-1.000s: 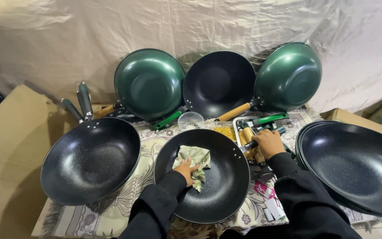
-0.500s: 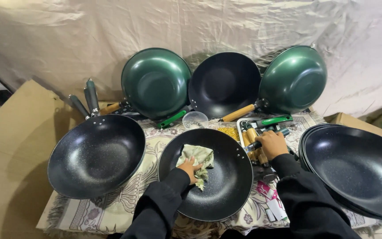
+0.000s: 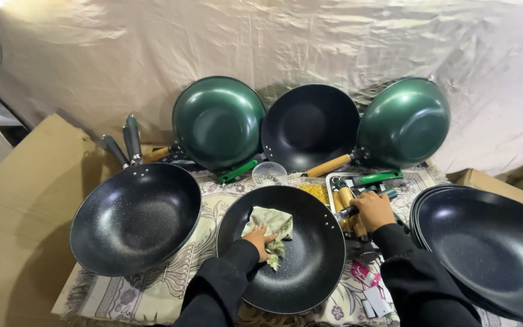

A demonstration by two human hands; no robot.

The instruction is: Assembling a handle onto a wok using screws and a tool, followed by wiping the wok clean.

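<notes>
A black speckled pan (image 3: 301,266) lies in front of me on a patterned cloth. My left hand (image 3: 260,240) presses a crumpled pale green rag (image 3: 269,225) against the pan's inside. My right hand (image 3: 373,210) grips the pan's dark handle at the right rim. Both arms wear black sleeves.
A second black pan (image 3: 134,217) with dark handles sits at the left. Stacked black pans (image 3: 491,248) lie at the right. Two green pans (image 3: 218,121) (image 3: 404,123) and a black one (image 3: 310,126) lean on the draped backdrop. A tray of wooden handles (image 3: 343,200), a small glass bowl (image 3: 269,174) and cardboard boxes (image 3: 13,212) surround them.
My left hand and the rag have shifted slightly inside the pan. The view has moved a little; my right hand stays on the handle.
</notes>
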